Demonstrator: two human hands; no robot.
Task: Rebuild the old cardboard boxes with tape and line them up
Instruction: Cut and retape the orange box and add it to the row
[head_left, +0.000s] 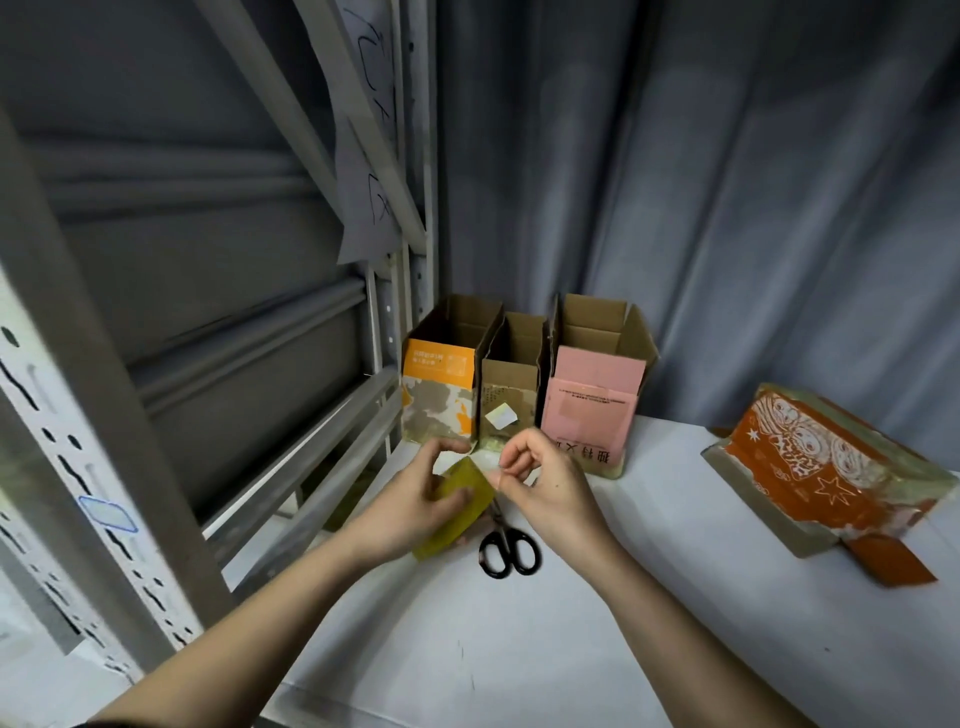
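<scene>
My left hand (415, 499) grips the yellowish roll of clear packing tape (457, 506); my right hand (540, 483) pinches its loose end just beside. Beyond my fingers three open cardboard boxes stand touching in a row: an orange-and-grey printed box (439, 400), a plain brown box (506, 400), a pink-faced box (592, 415) with upside-down characters I cannot read. One pair of black-handled scissors (506, 551) lies beneath my right hand. Well off to the right lies one orange illustrated box (831, 473), on its side.

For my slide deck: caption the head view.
Left hand holds a tape roll; right hand pinches its end, three taped boxes lined up behind.
</scene>
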